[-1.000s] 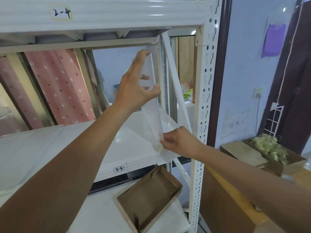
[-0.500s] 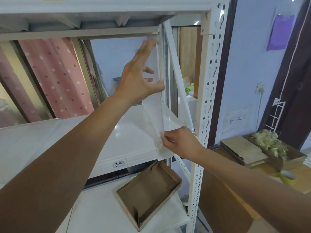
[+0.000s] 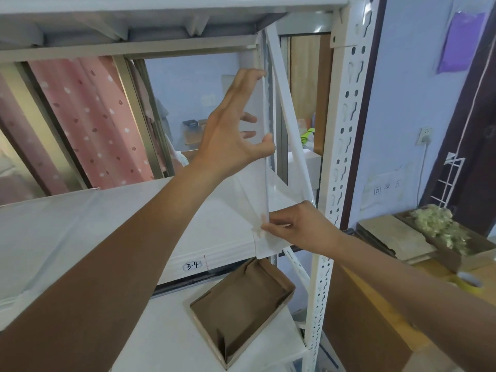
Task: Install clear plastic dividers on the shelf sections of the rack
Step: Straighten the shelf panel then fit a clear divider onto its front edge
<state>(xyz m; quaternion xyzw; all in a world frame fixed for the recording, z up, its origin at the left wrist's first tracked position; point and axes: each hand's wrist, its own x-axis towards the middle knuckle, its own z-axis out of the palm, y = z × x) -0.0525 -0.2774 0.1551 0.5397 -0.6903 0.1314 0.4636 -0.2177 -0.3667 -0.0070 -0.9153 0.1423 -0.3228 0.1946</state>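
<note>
Two hands are in view: the left hand (image 3: 236,135) and the right hand (image 3: 300,226). Between them stands one clear divider (image 3: 255,200). Below the right hand lies one open cardboard box (image 3: 241,310). To the right of the hands there is one roll of yellow tape (image 3: 468,284) and one wall socket (image 3: 424,135).

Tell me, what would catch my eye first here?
Two bare arms reach into a white rack: the left hand grips a clear plastic divider standing upright on the shelf, while the right hand pinches its lower front corner. Below, an open cardboard box sits on the lower shelf.
</note>
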